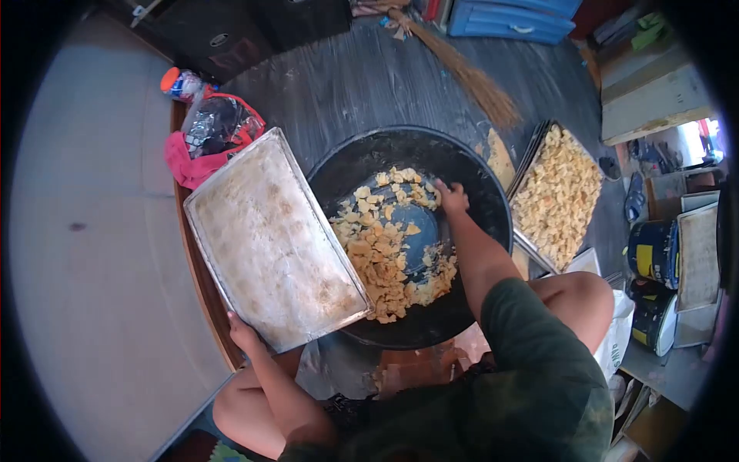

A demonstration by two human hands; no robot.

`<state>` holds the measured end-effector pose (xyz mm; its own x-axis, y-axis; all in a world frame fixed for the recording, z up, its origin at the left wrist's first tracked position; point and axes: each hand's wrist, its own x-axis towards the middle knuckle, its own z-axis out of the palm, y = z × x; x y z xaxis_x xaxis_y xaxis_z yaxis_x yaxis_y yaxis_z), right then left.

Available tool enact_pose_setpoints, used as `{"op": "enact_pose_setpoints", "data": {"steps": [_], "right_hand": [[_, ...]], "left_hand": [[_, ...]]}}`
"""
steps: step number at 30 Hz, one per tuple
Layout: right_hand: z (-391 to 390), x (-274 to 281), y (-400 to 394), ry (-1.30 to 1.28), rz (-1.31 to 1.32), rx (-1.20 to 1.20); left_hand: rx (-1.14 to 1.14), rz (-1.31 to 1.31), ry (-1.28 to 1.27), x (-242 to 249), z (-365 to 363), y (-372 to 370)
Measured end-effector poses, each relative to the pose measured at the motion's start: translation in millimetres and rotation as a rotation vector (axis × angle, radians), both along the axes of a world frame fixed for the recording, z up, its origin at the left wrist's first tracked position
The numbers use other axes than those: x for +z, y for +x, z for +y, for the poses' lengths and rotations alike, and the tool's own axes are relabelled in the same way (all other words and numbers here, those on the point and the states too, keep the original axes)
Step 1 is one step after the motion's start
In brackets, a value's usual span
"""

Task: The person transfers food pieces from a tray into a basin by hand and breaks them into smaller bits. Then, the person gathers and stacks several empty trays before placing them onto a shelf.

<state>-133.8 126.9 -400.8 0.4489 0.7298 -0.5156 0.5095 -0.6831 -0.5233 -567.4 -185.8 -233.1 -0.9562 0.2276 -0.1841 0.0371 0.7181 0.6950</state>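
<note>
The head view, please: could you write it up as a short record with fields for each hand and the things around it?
left hand: grips the near corner of the empty metal tray, which tilts over the basin's rim
right hand: fingers down among the fried chips
basin: large black basin on the floor, chips heaped in its left half
second tray: full of chips, right of the basin
other: broom behind the basin; paint cans far right
</note>
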Motion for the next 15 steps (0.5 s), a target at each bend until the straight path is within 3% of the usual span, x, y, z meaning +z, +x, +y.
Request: {"op": "enact_pose_setpoints", "data": {"steps": [2, 4, 8, 10, 11, 12, 13, 15], "right_hand": [[25.6, -4.8, -45.7, 0.055, -0.032, 0.248], [22.2, 50.0, -108.1, -0.079, -0.083, 0.602], [-32.1, 18.1, -198.9, -0.019, -0.032, 1.452], [-109.1, -41.2, -220.3, 0.355, -0.054, 1.638], [-145.2, -69.8, -221.3, 0.596, -0.207, 1.616], [-161.5, -61.1, -214.8, 0.835, -0.361, 1.575], [-163.0, -55.4, -212.2, 0.836, -0.364, 1.583], [-167.7, 2.1, -160.8, 0.413, -0.212, 1.874]], "left_hand": [[0.006, -0.007, 0.064, -6.0, 3.5, -6.5], [0.022, -0.031, 0.029, -18.1, 0.6, -13.5], [0.116, -0.123, 0.037, -26.2, 10.8, -5.5], [0.141, -0.085, -0.006, -31.3, 15.0, -2.2], [0.155, -0.046, -0.058, -30.9, 13.1, -3.4], [0.162, -0.047, -0.062, -32.1, 8.8, -6.7], [0.127, -0.023, -0.075, -34.2, 7.3, -9.4], [0.075, -0.024, -0.087, -26.6, 12.3, -3.0]]}}
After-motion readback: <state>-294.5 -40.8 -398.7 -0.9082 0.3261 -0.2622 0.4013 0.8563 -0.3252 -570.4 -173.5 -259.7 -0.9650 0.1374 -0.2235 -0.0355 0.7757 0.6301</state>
